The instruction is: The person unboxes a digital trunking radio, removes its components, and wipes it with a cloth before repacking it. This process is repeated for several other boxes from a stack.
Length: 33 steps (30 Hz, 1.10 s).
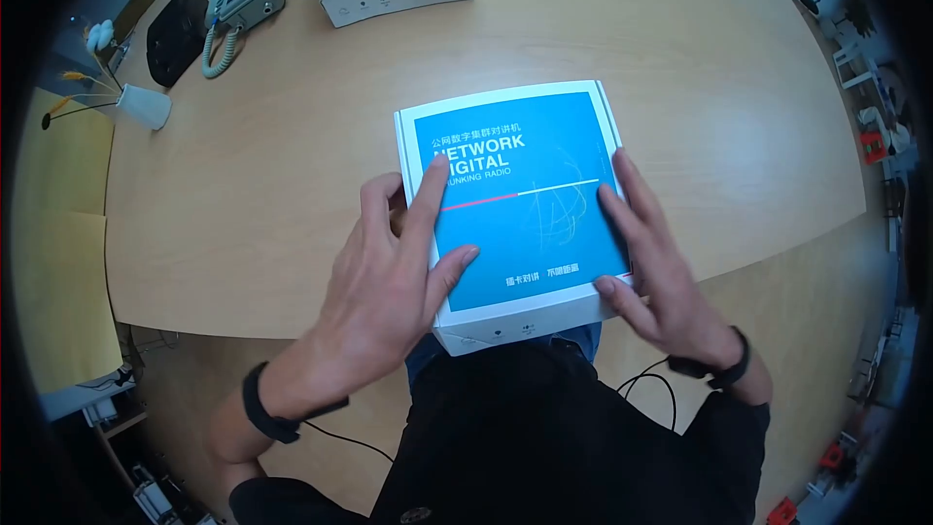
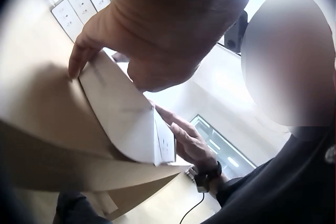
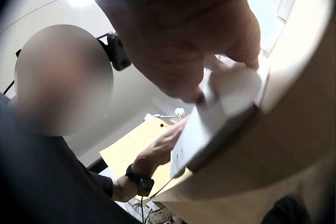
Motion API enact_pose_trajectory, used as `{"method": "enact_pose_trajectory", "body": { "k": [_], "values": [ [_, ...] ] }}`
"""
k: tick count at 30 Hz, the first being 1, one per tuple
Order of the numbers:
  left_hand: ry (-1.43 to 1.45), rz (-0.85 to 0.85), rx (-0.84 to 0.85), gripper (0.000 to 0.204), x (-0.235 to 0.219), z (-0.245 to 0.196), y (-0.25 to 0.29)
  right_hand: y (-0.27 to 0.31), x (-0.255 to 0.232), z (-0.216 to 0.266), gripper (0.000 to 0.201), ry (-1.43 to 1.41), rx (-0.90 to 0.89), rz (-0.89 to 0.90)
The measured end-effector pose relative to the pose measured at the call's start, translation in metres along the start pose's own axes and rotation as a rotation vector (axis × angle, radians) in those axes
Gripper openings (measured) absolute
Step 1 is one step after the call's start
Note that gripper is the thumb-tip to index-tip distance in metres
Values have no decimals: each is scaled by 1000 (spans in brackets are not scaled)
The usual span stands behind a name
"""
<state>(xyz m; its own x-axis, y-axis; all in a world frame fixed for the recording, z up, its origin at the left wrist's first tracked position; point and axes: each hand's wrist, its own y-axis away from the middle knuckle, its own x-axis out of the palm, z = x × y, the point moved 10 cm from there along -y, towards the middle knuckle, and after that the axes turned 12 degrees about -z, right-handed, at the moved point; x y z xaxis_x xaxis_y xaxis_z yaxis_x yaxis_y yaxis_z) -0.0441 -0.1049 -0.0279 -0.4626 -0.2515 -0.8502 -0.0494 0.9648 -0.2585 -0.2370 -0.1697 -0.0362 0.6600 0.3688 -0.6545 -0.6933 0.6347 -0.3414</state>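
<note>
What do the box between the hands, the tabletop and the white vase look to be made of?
Box: probably cardboard with a smooth printed finish; straight folded edges suggest it.
Tabletop: wood or wood-look laminate, low sheen; pale tan with faint streaks.
White vase: ceramic or plastic, smooth and plain; its look leaves that open.

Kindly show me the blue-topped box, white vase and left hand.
Blue-topped box (image 1: 515, 228), head view: printed top.
White vase (image 1: 144, 107), head view: side wall.
Left hand (image 1: 382, 267), head view: back of hand.

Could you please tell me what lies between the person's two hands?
In the head view, the white box with the blue top lies between the left hand and the right hand.
</note>
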Motion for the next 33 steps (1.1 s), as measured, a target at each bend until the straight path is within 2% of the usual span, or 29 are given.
{"method": "enact_pose_trajectory", "body": {
  "k": [1, 3, 6, 9, 11, 12, 14, 17, 19, 20, 22, 25, 27, 30, 31, 32, 33],
  "values": [
    [3, 2, 3, 74, 0, 2, 1, 3, 9, -2, 67, 2, 3, -1],
    [67, -16, -36, 74, -11, 5, 0, 0, 3, 8, 67, 41, -59, -119],
    [151, -19, -49, 76, -13, 3, 8, 5, 2, 8, 66, -21, 4, -159],
    [140, -77, 84, 82, -15, -3, 17, -1, 10, -1, 68, -28, 24, -169],
    [149, -56, 57, 87, -2, 5, 30, -6, 15, 0, 70, 29, -18, -185],
    [122, -104, 107, 90, 14, -26, 52, 32, 3, -3, 73, 37, -45, -237],
    [110, -152, 139, 93, 15, -28, 65, 35, 4, 9, 76, 61, -63, -237],
    [-12, -189, 235, 86, 23, -31, 91, 54, 11, 18, 75, 141, -55, -270],
    [-128, -337, 381, 68, 24, -30, 109, 81, 27, 26, 62, 159, -334, -305],
    [-126, -338, 387, 68, 27, -30, 109, 83, 25, 27, 55, 178, -328, -376],
    [-122, -434, 456, 47, 21, -35, 113, 85, 22, 28, 53, 202, -355, -408],
    [-126, -388, 539, 43, -3, -49, 107, 76, 1, 40, 51, 167, -436, -445],
    [-110, -375, 547, 45, -37, -61, 88, 59, -28, 62, 51, 112, -479, -452],
    [-86, -292, 517, 53, -81, -69, 41, 5, -63, 80, 55, 212, -357, -348],
    [37, -222, 511, 61, -93, -66, 17, -17, -71, 81, 58, 190, -327, -316],
    [96, -151, 319, 63, -100, -59, -7, -36, -76, 78, 58, 145, -275, -279],
    [150, -73, 229, 60, -97, -44, -25, -53, -82, 74, 58, 102, -227, -243]
  ]
}}
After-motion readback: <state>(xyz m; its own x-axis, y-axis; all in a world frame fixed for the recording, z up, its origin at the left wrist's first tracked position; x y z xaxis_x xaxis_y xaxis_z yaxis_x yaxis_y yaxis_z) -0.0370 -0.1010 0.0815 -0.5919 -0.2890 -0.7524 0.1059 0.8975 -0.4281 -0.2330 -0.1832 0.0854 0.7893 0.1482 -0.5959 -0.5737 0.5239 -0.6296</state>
